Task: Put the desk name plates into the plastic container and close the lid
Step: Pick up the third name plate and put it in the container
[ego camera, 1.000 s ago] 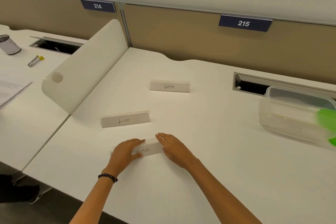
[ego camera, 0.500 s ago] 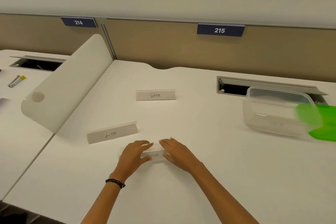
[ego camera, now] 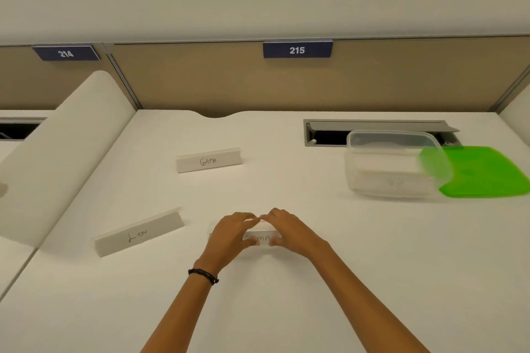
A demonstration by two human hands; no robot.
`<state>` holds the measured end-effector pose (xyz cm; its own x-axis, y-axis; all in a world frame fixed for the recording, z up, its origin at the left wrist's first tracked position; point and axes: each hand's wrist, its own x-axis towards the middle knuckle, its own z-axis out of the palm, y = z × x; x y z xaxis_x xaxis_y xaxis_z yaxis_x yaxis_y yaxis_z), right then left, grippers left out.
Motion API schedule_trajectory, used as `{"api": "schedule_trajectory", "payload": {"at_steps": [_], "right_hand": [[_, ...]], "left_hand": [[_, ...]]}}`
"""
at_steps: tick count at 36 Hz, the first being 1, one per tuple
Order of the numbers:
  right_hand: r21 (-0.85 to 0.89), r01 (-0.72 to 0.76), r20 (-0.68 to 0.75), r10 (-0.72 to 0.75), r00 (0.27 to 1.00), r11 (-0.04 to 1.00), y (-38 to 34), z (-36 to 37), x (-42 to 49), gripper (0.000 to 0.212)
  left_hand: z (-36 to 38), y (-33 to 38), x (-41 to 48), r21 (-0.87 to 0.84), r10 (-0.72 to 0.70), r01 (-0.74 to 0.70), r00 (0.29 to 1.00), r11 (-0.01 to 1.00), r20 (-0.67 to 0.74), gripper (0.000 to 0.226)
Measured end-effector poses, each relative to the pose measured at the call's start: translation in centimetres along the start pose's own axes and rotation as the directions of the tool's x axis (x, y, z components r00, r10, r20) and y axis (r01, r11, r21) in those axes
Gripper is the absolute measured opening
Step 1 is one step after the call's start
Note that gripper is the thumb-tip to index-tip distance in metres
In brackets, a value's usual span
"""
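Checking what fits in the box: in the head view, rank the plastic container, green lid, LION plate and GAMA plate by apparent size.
1. plastic container and green lid: alike, lid partly hidden
2. LION plate: nearer the camera
3. GAMA plate

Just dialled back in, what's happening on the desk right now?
Both hands, left hand and right hand, are closed on the nearest name plate, which sits on the white desk. The LION plate and GAMA plate stand untouched. The clear plastic container is open at the right, its green lid beside it.
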<state>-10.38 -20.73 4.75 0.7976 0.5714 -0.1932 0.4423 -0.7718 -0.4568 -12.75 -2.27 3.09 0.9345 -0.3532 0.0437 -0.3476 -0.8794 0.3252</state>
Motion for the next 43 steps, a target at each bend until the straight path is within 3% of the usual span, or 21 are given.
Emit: {"api": "schedule_trajectory", "payload": {"at_steps": [6, 10, 13, 16, 21, 26, 35, 38, 43], "right_hand": [[-0.003, -0.108, 0.019, 0.108, 0.994, 0.994, 2.8, -2.7, -1.0, 0.063], [-0.002, -0.18, -0.034, 0.18, 0.983, 0.984, 5.4, -4.4, -2.1, 0.062], [0.071, -0.212, -0.12, 0.22, 0.968, 0.975, 7.3, -5.8, -3.0, 0.061], [0.16, -0.214, -0.239, 0.248, 0.939, 0.964, 9.1, -7.3, -3.8, 0.06], [0.257, -0.159, -0.474, 0.267, 0.839, 0.953, 11.7, -10.0, -4.8, 0.058], [0.287, -0.126, -0.661, 0.292, 0.691, 0.95, 14.4, -13.3, -5.2, 0.055], [0.361, -0.262, -0.735, 0.446, 0.512, 0.895, 21.2, -17.5, -5.6, 0.056], [0.355, -0.346, -0.699, 0.492, 0.518, 0.868, 23.2, -17.1, -4.9, 0.057], [0.224, -0.501, -0.595, 0.525, 0.609, 0.836, 25.8, -15.4, -3.7, 0.055]], "left_hand": [[1.4, 1.1, 2.2, -0.028, 0.079, -0.081, 0.995, 0.996, -0.052, 0.051], [2.6, 1.1, 3.1, -0.057, 0.062, -0.073, 0.982, 0.996, -0.176, 0.058], [3.7, 1.2, 3.3, -0.206, -0.128, 0.068, 0.947, 0.976, -0.294, 0.078], [5.1, 1.2, 3.2, -0.352, -0.313, 0.196, 0.896, 0.915, -0.314, 0.083], [8.0, 1.3, 4.0, -0.333, -0.352, 0.279, 0.918, 0.901, -0.183, 0.073], [9.3, 1.0, 4.5, -0.159, -0.353, 0.333, 0.927, 0.929, -0.122, 0.073], [9.6, 1.2, 4.8, -0.103, -0.379, 0.371, 0.922, 0.923, -0.082, 0.07], [9.5, 1.3, 4.8, -0.115, -0.389, 0.379, 0.918, 0.918, -0.083, 0.069], [9.4, 1.4, 4.9, -0.125, -0.403, 0.392, 0.911, 0.911, -0.084, 0.069]]}}
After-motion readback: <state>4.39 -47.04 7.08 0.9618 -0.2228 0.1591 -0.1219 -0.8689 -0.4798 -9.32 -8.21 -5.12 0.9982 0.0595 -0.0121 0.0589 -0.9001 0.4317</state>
